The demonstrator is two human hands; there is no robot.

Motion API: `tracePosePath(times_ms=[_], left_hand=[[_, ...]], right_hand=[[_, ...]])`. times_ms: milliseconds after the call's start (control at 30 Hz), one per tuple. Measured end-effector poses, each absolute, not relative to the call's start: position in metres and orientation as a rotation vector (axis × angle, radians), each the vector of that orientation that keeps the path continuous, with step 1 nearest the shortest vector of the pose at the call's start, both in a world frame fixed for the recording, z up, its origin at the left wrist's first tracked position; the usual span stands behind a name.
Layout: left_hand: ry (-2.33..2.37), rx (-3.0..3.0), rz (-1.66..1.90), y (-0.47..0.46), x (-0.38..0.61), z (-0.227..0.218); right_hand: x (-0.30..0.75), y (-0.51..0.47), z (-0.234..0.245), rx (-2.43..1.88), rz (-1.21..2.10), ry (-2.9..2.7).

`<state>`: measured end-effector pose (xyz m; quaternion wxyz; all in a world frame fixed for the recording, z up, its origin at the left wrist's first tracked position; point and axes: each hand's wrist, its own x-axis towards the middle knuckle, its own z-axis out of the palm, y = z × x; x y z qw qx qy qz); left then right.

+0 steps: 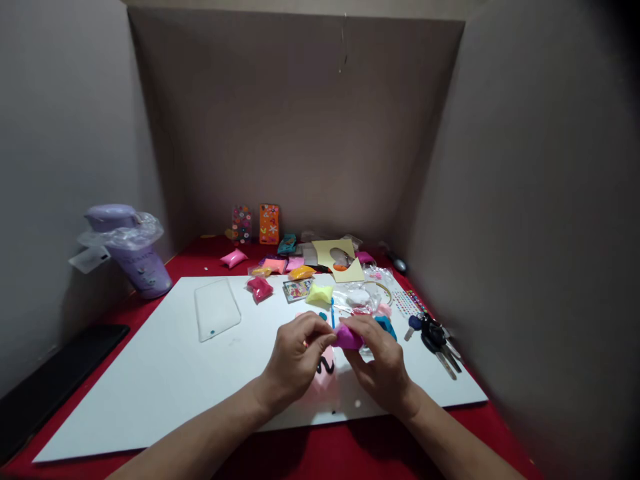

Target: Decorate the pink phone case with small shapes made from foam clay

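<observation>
A small magenta packet [348, 338], which looks like soft clay in a wrapper, is up between my two hands over the white board. My left hand [296, 352] pinches its left end between thumb and forefinger. Around the packet's right side my right hand [383, 363] is closed. Under the hands lies a pale pink sheet or case [325, 387] bearing a black squiggle [326, 365], partly covered. Just beyond my fingers are a thin blue stick [333, 312] and a blue clay packet [385, 327]. A yellow packet [320, 293] sits farther back.
A clear phone case [217, 310] lies on the white board [165, 373] at left. Keys [437, 340] and bead sheets [407, 303] are at right. Two decorated phone cases [269, 224] lean at the back. A wrapped lilac tumbler [143, 267] stands left; grey walls enclose the sides.
</observation>
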<state>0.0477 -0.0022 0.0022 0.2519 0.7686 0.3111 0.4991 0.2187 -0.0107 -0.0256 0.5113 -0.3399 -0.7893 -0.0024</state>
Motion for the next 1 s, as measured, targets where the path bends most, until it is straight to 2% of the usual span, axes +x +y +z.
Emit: tracePosePath(times_ms=[200,400,533,767,867,1000], left_hand=[[0.761,2.109,1.367,-0.001,0.043,0.012],[1.018,1.860,1.595,0.015,0.027,0.015],[1.118,1.775,1.594,0.029,0.025,0.006],[1.274,1.723,1.578,0.042,0.020,-0.002],[1.299,1.717,1.577,0.045,0.017,-0.003],[1.302,1.738,1.583,0.042,0.018,-0.001]], right_hand=[[0.221,-0.013,-0.023,-0.811,-0.029,-1.909],[0.225,-0.014,-0.026,-1.001,-0.018,-1.708],[0.224,-0.007,-0.025,-1.045,0.103,-1.665],[0.257,-0.001,0.014,-1.083,0.064,-1.585],[0.281,-0.004,0.025,-1.239,0.196,-1.506],[0.301,-0.010,0.011,-1.461,0.354,-1.507]])
